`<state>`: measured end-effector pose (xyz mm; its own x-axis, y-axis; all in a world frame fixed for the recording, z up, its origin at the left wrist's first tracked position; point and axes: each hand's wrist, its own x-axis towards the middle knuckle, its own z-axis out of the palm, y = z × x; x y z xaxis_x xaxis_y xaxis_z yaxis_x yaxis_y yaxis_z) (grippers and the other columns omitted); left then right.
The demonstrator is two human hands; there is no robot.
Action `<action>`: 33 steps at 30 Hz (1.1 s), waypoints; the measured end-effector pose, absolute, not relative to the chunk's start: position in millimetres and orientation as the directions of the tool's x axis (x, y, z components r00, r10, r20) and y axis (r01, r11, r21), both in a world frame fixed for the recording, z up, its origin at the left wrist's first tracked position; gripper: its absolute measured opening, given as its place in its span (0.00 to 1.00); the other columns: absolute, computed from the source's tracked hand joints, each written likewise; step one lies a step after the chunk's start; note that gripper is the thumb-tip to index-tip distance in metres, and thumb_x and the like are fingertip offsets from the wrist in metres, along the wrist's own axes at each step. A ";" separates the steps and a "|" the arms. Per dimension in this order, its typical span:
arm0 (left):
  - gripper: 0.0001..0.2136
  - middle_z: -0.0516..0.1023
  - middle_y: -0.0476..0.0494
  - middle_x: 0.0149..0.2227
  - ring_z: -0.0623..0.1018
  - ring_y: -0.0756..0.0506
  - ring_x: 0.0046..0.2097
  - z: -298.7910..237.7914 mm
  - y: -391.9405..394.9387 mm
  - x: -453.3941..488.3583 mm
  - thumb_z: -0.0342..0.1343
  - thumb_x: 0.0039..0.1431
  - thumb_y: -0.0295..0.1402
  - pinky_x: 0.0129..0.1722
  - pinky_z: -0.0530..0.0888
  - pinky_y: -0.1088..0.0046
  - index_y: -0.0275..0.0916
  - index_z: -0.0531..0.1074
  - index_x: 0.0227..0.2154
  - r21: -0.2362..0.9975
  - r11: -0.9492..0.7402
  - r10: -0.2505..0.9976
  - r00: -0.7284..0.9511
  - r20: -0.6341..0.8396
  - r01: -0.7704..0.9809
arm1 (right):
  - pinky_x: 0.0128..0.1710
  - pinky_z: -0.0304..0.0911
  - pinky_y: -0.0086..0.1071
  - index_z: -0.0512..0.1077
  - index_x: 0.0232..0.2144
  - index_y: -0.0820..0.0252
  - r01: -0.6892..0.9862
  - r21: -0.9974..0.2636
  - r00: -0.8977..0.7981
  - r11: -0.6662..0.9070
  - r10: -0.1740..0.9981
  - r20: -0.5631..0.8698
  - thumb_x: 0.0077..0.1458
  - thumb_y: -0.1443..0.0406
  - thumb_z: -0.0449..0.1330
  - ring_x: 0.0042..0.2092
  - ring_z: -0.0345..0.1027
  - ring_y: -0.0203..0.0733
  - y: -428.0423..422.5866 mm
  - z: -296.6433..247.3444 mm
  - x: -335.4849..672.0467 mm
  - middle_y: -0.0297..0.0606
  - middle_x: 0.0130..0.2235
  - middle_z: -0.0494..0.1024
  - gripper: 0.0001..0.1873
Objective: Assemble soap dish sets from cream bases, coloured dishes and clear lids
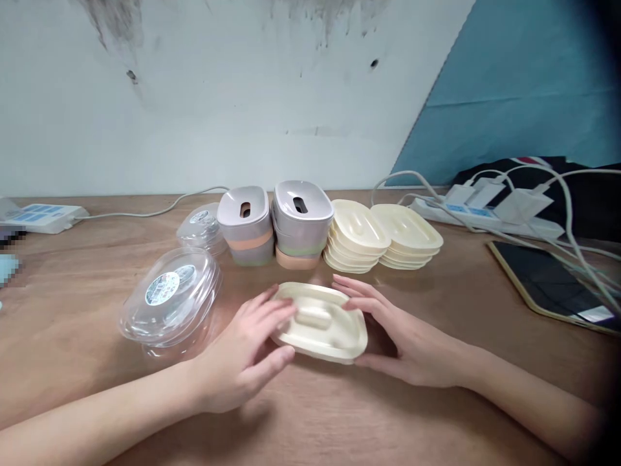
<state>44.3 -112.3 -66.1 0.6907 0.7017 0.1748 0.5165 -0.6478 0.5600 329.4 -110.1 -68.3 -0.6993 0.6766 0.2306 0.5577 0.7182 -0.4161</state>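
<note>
Between my hands is a cream plastic lid (334, 333), a rounded rectangle with a raised ridge along its middle, slightly tilted over the table. My left hand (252, 349) grips its left end, fingers over the top and thumb at the near edge; the fingers are a little blurred. My right hand (392, 330) closes around the right end, fingertips at the far edge and thumb at the near corner. Beyond them stand two similar cream stacks, one on the left (359, 226) and one on the right (407, 230).
Two stacks of grey-lilac containers, a left one (245, 223) and a right one (303, 226), have slotted tops and coloured bands. Clear plastic tubs with labels (169, 298) sit left. A tablet-like device (553, 278), cables and a power strip (490, 217) lie right; another power strip (46, 218) lies far left.
</note>
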 end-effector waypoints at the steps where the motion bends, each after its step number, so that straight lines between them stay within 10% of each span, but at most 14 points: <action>1: 0.23 0.58 0.40 0.62 0.50 0.37 0.65 -65.1 -111.2 45.3 0.47 0.63 0.37 0.61 0.57 0.52 0.41 0.54 0.61 0.512 -0.674 0.674 0.727 0.133 0.532 | 0.56 0.59 0.47 0.49 0.58 0.55 0.583 -0.420 -0.690 0.696 0.697 0.197 0.53 0.60 0.59 0.64 0.50 0.52 -108.3 -69.0 331.2 0.53 0.64 0.52 0.34; 15: 0.24 0.54 0.32 0.62 0.53 0.34 0.62 -64.3 -110.5 47.6 0.50 0.61 0.34 0.58 0.60 0.51 0.37 0.56 0.59 0.268 -0.765 0.631 0.765 0.127 0.586 | 0.57 0.57 0.48 0.34 0.65 0.58 0.638 -0.251 -0.718 0.728 0.680 0.147 0.58 0.62 0.53 0.64 0.48 0.52 -107.3 -68.8 333.0 0.52 0.66 0.48 0.40; 33: 0.26 0.53 0.25 0.61 0.57 0.31 0.61 -68.2 -109.2 47.9 0.49 0.60 0.37 0.56 0.60 0.46 0.33 0.54 0.60 0.318 -0.691 0.706 0.700 0.107 0.649 | 0.56 0.58 0.46 0.37 0.65 0.54 0.647 -0.263 -0.711 0.716 0.691 0.134 0.58 0.64 0.52 0.63 0.51 0.51 -106.8 -67.5 331.1 0.49 0.66 0.49 0.39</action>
